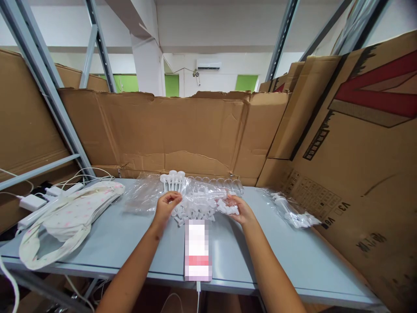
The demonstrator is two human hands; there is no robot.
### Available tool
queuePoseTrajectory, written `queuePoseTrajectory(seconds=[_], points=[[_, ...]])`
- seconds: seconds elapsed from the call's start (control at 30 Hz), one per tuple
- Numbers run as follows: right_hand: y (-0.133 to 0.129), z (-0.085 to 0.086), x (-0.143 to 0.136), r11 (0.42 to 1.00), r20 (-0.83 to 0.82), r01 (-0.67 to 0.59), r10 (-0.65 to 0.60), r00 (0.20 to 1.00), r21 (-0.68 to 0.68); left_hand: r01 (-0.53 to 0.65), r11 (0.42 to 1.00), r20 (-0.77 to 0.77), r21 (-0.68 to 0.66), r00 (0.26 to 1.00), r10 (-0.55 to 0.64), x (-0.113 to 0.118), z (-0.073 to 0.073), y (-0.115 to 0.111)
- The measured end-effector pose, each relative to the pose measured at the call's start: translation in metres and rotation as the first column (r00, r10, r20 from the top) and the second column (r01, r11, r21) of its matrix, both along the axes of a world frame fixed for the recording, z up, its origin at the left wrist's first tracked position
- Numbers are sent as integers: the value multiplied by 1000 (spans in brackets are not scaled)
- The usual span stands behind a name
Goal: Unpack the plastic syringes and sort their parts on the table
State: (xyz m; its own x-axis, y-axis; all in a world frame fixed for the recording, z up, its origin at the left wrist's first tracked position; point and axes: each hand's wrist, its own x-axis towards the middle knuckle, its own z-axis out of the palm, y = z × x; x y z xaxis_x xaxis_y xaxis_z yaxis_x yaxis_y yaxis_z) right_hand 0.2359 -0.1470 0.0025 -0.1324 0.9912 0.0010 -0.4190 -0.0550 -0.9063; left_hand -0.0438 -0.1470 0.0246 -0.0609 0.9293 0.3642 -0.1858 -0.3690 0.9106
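Observation:
My left hand is closed, thumb and fingers together, beside a pile of small white plastic pieces. Whatever its fingertips hold is too small to make out. Across the pile, my right hand has its fingers around the edge of a clear plastic bag, with some white pieces close to the fingertips. Several white plunger-like rods with round heads stick up just behind my left hand. A row of clear round-rimmed tubes lies behind the bag.
A phone with a blurred screen and a plugged-in cable lies at the table's front edge. On the left are a pale cloth bag and a power strip. Another bag of white parts lies right. Cardboard walls surround the table.

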Motion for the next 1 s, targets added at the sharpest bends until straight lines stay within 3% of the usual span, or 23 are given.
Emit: queuePoseTrajectory(seconds=[0.13, 0.23, 0.27, 0.33, 0.43, 0.53, 0.63, 0.73, 0.9, 0.97, 1.0], points=[[-3, 3, -2, 999, 11, -8, 7, 1000, 48, 124, 942, 432, -312, 902, 25, -7, -2, 9], [-5, 4, -3, 997, 19, -6, 4, 1000, 76, 223, 871, 539, -437, 840, 56, -8, -3, 11], [-5, 4, -3, 996, 32, -12, 9, 999, 84, 208, 874, 511, -439, 858, 53, -8, -3, 11], [-6, 4, -2, 996, 50, -29, 25, 998, 88, 59, 935, 363, -350, 929, 76, -7, -1, 8], [-6, 4, 0, 996, 46, -57, 54, 997, 72, -198, 979, 37, -40, 979, 200, -6, 3, 1], [-9, 4, 0, 995, 39, -90, 88, 995, 42, -209, 968, -224, 140, 945, 236, -5, 5, -6], [-12, 6, -2, 992, 54, -127, 126, 991, 16, -147, 976, -357, 158, 914, 195, -3, 3, -8], [-13, 8, -3, 992, 51, -127, 127, 991, 4, -124, 989, -270, 79, 952, 141, -3, 1, -3], [-12, 10, -2, 996, -25, -63, 64, 998, 61, -88, 977, 127, -193, 985, 114, -10, 0, 8], [-13, 11, -1, 996, -5, -66, 66, 998, 66, -84, 971, 166, -224, 978, 123, -12, 0, 9], [-13, 11, 0, 995, 15, -67, 67, 998, 68, -141, 972, 159, -189, 972, 172, -13, 1, 8]])
